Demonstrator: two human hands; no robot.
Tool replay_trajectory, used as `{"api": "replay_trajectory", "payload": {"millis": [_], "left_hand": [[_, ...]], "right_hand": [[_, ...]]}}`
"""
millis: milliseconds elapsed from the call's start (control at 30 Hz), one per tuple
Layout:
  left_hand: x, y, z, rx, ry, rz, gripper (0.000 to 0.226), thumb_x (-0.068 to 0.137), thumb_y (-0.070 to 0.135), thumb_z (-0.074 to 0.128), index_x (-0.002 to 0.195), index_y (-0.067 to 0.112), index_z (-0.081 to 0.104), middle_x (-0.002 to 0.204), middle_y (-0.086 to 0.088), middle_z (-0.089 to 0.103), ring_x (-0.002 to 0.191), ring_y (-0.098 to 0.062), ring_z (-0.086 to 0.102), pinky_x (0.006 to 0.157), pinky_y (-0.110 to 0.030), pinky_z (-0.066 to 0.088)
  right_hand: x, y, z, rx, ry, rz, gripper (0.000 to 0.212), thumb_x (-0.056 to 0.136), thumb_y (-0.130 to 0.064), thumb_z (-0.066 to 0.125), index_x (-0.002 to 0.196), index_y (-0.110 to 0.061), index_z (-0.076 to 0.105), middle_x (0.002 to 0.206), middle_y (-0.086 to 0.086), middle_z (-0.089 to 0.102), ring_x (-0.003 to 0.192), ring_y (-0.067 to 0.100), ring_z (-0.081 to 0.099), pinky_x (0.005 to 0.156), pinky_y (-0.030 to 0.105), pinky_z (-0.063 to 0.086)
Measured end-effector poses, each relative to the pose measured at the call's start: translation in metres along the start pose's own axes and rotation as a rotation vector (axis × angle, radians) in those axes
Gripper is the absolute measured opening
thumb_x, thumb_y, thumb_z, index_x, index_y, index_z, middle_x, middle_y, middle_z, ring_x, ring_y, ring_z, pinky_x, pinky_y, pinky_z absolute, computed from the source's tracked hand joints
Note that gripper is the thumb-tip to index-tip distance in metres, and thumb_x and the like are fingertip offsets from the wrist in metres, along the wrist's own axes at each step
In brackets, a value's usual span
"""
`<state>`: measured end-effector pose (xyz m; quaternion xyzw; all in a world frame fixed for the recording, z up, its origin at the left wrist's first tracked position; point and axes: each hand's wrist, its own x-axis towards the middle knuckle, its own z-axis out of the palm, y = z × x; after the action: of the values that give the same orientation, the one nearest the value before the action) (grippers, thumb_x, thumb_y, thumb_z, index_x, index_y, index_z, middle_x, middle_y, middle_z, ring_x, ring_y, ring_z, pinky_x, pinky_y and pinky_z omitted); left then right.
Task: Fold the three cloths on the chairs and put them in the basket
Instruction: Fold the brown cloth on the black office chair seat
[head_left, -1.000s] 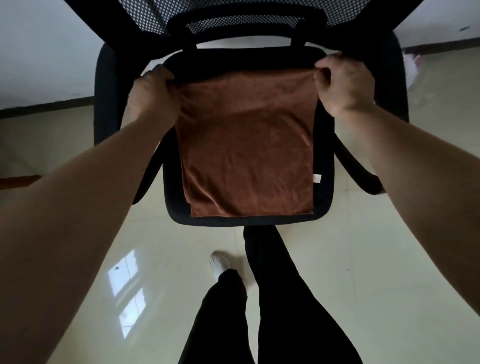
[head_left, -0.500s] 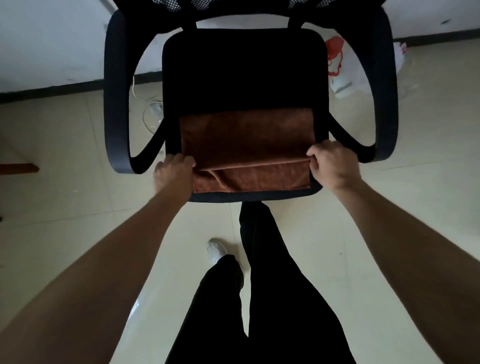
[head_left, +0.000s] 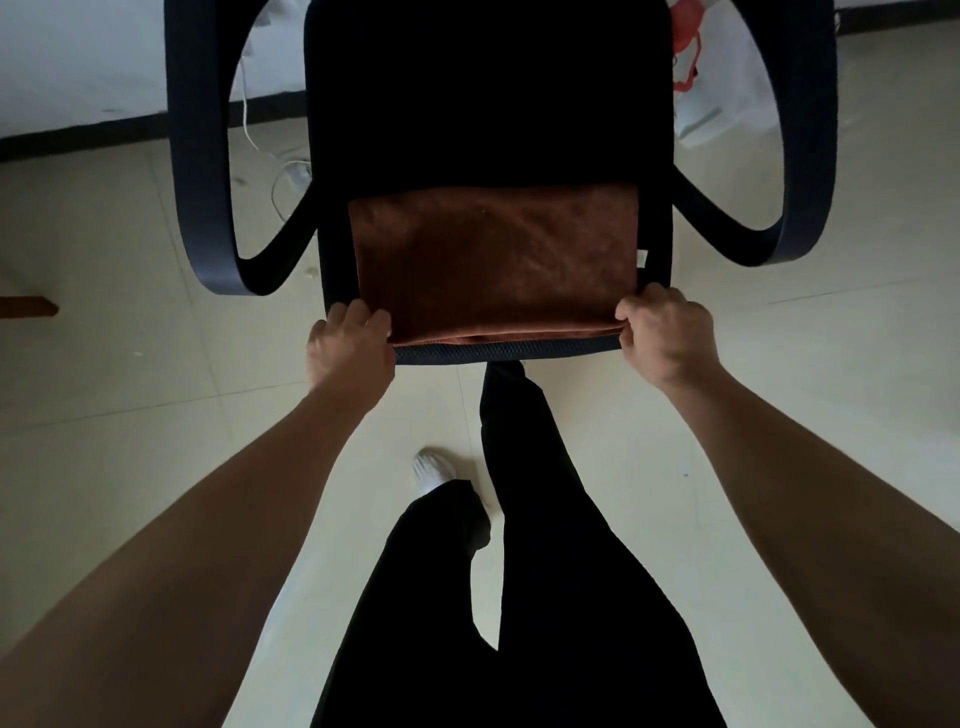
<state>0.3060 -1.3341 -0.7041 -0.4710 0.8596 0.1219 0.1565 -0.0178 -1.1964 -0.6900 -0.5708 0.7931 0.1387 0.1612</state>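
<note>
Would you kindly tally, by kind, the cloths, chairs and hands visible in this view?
brown cloth: 1
black chair: 1
hands: 2 (left hand, right hand, each pinching a near corner of the cloth)
Total: 4

the chair is cut off at 12 o'clock, its back out of frame. the fingertips of the left hand and the right hand curl out of sight at the near corners of the cloth, whose under layers are covered. the tag at the cloth's 3 o'clock edge is too small to read. a red-and-white thing at 1 o'clock is partly hidden by the seat and an armrest.
</note>
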Motion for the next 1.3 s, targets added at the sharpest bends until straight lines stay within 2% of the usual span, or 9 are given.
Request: {"api": "replay_trajectory", "payload": {"millis": [200, 267, 400, 467, 533, 700, 933, 1133, 1300], "left_hand": [[0.008, 0.006, -0.002, 0.032, -0.32, -0.076, 0.025, 0.086, 0.018, 0.058, 0.109, 0.015, 0.066, 0.105, -0.01, 0.061, 0.102, -0.032, 0.053, 0.081, -0.041, 0.045], [0.013, 0.009, -0.009, 0.045, -0.287, -0.063, 0.026, 0.09, 0.028, 0.054, 0.107, 0.013, 0.067, 0.105, -0.012, 0.061, 0.102, -0.032, 0.053, 0.082, -0.042, 0.044], [0.033, 0.018, -0.017, 0.034, -0.033, 0.071, 0.038, 0.09, 0.036, 0.05, 0.112, 0.007, 0.061, 0.116, -0.019, 0.056, 0.103, -0.038, 0.051, 0.084, -0.049, 0.044], [0.049, 0.022, -0.017, 0.054, -0.027, 0.186, 0.058, 0.09, 0.048, 0.05, 0.136, 0.013, 0.049, 0.143, -0.021, 0.041, 0.128, -0.04, 0.04, 0.1, -0.055, 0.038], [0.067, 0.027, -0.013, 0.096, -0.123, 0.245, 0.085, 0.086, 0.066, 0.045, 0.153, 0.02, 0.022, 0.162, -0.019, 0.009, 0.148, -0.039, 0.01, 0.114, -0.059, 0.019], [0.097, 0.008, 0.006, 0.119, -0.236, 0.183, 0.107, 0.072, 0.092, 0.027, 0.153, 0.035, -0.015, 0.161, -0.01, -0.024, 0.148, -0.036, -0.019, 0.116, -0.065, 0.002], [0.096, 0.013, 0.004, 0.166, -0.139, 0.237, 0.118, 0.067, 0.093, 0.034, 0.156, 0.027, -0.006, 0.162, -0.017, -0.014, 0.149, -0.04, -0.01, 0.113, -0.071, 0.001], [0.108, 0.026, -0.006, 0.257, -0.143, 0.267, 0.141, 0.053, 0.096, 0.043, 0.156, 0.011, -0.004, 0.162, -0.019, -0.013, 0.15, -0.037, -0.01, 0.111, -0.071, -0.001], [0.106, -0.004, -0.001, 0.182, -0.223, 0.253, 0.152, 0.045, 0.091, 0.06, 0.155, 0.01, -0.006, 0.162, -0.02, -0.011, 0.15, -0.036, -0.009, 0.119, -0.057, 0.001]], "right_hand": [[0.005, -0.006, -0.002, 0.013, -0.267, 0.04, 0.027, 0.08, -0.011, 0.07, 0.105, -0.018, 0.071, 0.098, 0.009, 0.063, 0.086, 0.032, 0.062, 0.067, 0.035, 0.05], [0.012, -0.009, -0.009, -0.007, -0.268, 0.036, 0.022, 0.081, -0.022, 0.069, 0.102, -0.018, 0.073, 0.098, 0.009, 0.063, 0.087, 0.032, 0.062, 0.069, 0.035, 0.05], [0.032, -0.018, -0.015, 0.006, 0.03, -0.073, 0.027, 0.083, -0.032, 0.068, 0.098, -0.01, 0.072, 0.097, 0.016, 0.06, 0.083, 0.035, 0.06, 0.064, 0.04, 0.054], [0.046, -0.023, -0.011, 0.019, 0.082, -0.156, 0.053, 0.083, -0.043, 0.069, 0.126, -0.013, 0.062, 0.126, 0.022, 0.053, 0.108, 0.041, 0.057, 0.086, 0.05, 0.053], [0.059, -0.028, -0.006, 0.003, 0.003, -0.219, 0.092, 0.074, -0.059, 0.069, 0.149, -0.015, 0.039, 0.155, 0.028, 0.026, 0.138, 0.049, 0.034, 0.109, 0.059, 0.036], [0.079, -0.015, 0.007, -0.009, -0.208, -0.205, 0.144, 0.054, -0.076, 0.076, 0.158, -0.021, -0.007, 0.161, 0.023, -0.019, 0.15, 0.044, -0.007, 0.117, 0.064, 0.012], [0.085, -0.01, 0.011, -0.072, -0.242, -0.231, 0.15, 0.05, -0.087, 0.066, 0.157, -0.016, -0.009, 0.16, 0.026, -0.021, 0.149, 0.044, -0.012, 0.117, 0.065, 0.001], [0.107, -0.06, 0.003, 0.046, 0.073, -0.458, 0.102, 0.085, -0.072, 0.046, 0.157, -0.009, 0.011, 0.163, 0.027, 0.003, 0.15, 0.044, 0.004, 0.12, 0.06, 0.01], [0.134, -0.09, 0.009, 0.0, 0.005, -0.552, 0.125, 0.07, -0.092, 0.037, 0.158, -0.01, 0.006, 0.164, 0.022, -0.003, 0.152, 0.039, -0.001, 0.121, 0.056, 0.009]]}}
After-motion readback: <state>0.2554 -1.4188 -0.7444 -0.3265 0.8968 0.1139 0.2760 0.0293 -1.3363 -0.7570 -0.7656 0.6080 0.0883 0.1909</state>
